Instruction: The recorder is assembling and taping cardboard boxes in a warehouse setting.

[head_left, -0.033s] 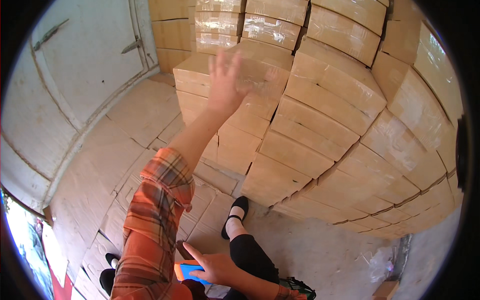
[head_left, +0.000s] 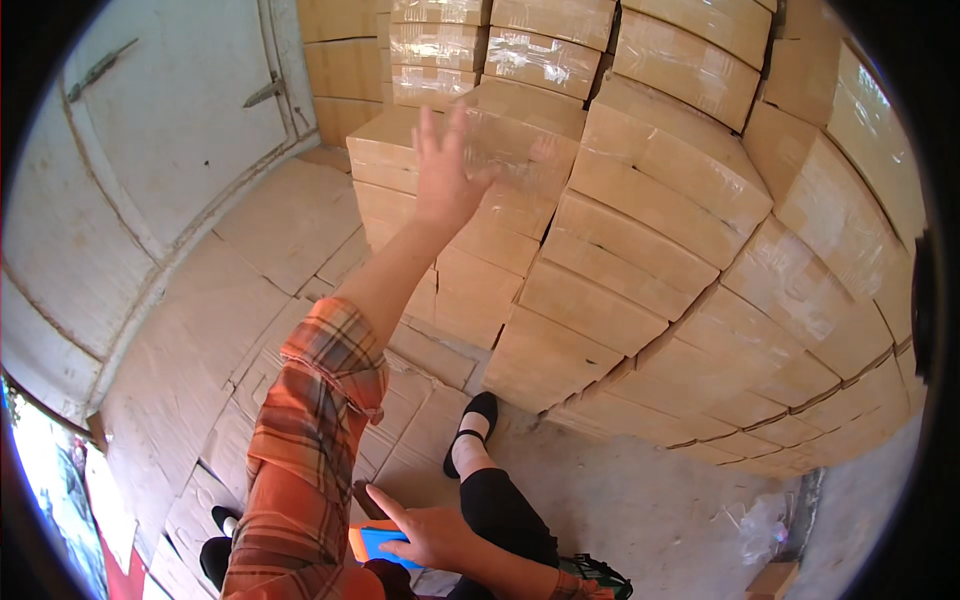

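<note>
My left hand is raised in front of the stacked cardboard boxes, its fingers spread and slightly blurred. Nothing is in it, and behind it lies a carton closed with clear tape; whether the fingers touch the carton I cannot tell. Low in the view, my right hand is closed around a flat blue and orange object, with one finger stretched out above it. Part of that object is hidden by the hand and by my left sleeve, so its kind does not show.
Taped cartons form a tall stepped stack across the middle and right. A white door stands at the left. Flattened cardboard covers the floor there. Crumpled clear plastic lies on the concrete at lower right, near my foot's side.
The fingers of my left hand have shifted very slightly to the left. My right hand and the blue and orange object have stayed in place.
</note>
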### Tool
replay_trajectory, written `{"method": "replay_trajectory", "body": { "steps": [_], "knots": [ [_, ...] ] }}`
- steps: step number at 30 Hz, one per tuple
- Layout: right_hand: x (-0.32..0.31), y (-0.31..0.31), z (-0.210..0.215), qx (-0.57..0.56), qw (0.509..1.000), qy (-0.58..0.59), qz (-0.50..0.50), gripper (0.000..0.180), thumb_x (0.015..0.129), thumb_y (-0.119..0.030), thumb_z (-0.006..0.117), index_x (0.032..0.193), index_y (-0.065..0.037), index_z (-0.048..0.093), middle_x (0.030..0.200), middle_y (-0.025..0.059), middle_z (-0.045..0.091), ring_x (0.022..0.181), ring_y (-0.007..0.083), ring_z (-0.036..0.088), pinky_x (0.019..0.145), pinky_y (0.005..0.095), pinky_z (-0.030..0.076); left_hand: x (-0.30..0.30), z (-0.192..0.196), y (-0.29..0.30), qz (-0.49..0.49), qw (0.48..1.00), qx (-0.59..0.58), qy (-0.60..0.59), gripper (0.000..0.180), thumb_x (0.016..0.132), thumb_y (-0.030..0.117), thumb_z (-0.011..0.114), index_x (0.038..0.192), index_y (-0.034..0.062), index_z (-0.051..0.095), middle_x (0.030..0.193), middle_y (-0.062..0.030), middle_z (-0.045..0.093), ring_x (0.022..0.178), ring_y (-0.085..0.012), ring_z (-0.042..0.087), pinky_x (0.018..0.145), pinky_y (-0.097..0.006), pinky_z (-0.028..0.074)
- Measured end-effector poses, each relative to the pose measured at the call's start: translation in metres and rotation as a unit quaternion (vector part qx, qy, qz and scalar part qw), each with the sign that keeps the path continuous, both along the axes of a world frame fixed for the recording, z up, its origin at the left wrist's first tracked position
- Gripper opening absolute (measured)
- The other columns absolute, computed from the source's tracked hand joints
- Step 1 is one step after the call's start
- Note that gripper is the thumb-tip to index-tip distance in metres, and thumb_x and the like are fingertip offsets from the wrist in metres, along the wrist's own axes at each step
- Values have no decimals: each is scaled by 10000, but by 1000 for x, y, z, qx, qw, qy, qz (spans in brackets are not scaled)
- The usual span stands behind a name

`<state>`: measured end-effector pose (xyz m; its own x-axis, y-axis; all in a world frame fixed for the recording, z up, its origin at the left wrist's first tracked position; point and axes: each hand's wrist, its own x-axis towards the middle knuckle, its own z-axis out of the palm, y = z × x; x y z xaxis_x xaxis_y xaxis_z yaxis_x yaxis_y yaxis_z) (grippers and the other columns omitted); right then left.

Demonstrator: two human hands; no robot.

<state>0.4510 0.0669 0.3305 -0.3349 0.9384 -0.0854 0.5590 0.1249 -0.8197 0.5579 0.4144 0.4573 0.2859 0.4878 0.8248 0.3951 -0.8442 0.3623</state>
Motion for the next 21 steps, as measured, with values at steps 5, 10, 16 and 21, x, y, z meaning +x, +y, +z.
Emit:
{"method": "replay_trajectory", "body": {
  "steps": [5, 10, 16, 21],
  "knots": [
    [0, 0, 3, -58, 996, -43, 45, 853, 833, -406, 619, 1483, -152, 129, 675, 173, 620, 591, 355, 606, 513, 425, 434, -7, 11, 17, -109, 979, -172, 27, 922, 723, 158, 755, 1465, 258, 218, 1454, -362, 46, 1317, -436, 306, 1037, -385, 367],
    [1, 2, 3, -60, 997, -44, 37, 815, 837, -394, 611, 1473, -143, 169, 736, 183, 630, 659, 361, 619, 562, 438, 457, -3, 15, 19, -118, 967, -217, 59, 959, 744, 144, 732, 1481, 274, 132, 1471, -343, 27, 1343, -435, 258, 1045, -388, 350],
    [0, -1, -1, -45, 998, -30, 17, 697, 818, -358, 615, 1404, -120, 322, 852, 189, 648, 746, 362, 633, 637, 456, 483, -18, 16, 5, -114, 976, -170, 69, 961, 760, 148, 721, 1489, 229, 101, 1476, -339, 66, 1382, -416, 179, 1066, -389, 307],
    [-4, -6, 8, -28, 999, -15, -19, 579, 805, -319, 626, 1310, -115, 430, 881, 172, 657, 811, 370, 630, 682, 442, 492, -102, -32, -59, -142, 964, -197, 106, 843, 803, 127, 678, 1479, 208, 182, 1508, -198, 189, 1401, -322, 190, 1036, -406, 338]
  ]
}}
